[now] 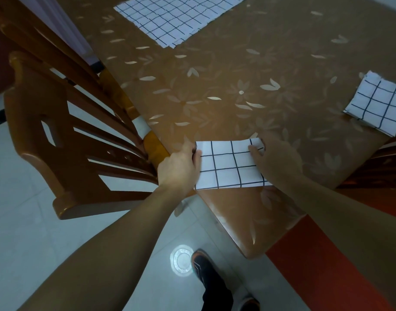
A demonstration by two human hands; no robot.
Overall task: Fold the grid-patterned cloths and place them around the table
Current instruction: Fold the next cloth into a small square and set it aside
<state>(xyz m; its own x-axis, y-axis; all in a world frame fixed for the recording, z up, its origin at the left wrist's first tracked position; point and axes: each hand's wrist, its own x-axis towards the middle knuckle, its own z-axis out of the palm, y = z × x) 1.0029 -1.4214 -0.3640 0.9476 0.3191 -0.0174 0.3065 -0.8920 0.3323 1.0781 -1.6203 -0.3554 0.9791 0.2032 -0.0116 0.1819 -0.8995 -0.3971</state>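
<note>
**Folding napkins round the table, one in hand right now**

The tabletop [237, 75] has a glossy brown cover with a leaf print, and a wooden chair [42, 122] is pushed up against it. Past the chair, toward the far side, a big grid cloth [170, 16] is lying flat and not folded yet. Well apart from the chair, on the opposite edge, there's a small folded cloth [378, 104] already set down.

The cloth being folded [228, 167] sits just beside the chair, close to the tabletop's near edge. The left hand [179, 169] has its fingers curled onto the end nearest the chair. The right hand [275, 162] pinches the other end, thumb on top.

My worry is that the cover looks slick and the cloth is right by the edge, so a careless push could slide it onto the floor. Letting go too fast could also make the layers spring open and leave a crooked fold.
</note>
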